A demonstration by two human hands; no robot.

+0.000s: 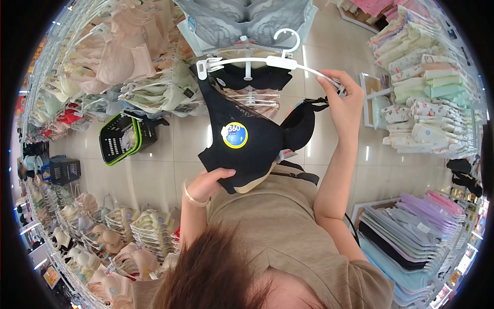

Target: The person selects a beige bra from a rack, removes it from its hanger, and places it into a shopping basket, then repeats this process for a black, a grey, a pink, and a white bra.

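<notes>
A black bra (pixel 247 149) with a round blue and yellow sticker hangs from a white plastic hanger (pixel 252 62) in front of my body. My left hand (pixel 206 184) grips the lower edge of the left cup, thumb on the front; its other fingers are hidden behind the fabric. At the hanger's right end, my right hand (pixel 342 90) is closed around the clip, where the strap of the right cup is gathered. The hanger's left clip (pixel 203 68) holds the other side of the bra. The hanger's hook points up.
Racks of light bras (pixel 123 62) stand at the left, and grey bras (pixel 247 20) hang ahead. A black and green basket (pixel 118 139) is on the tiled floor at the left. Folded or hung garments (pixel 427 108) line the right side, with more (pixel 411 232) below.
</notes>
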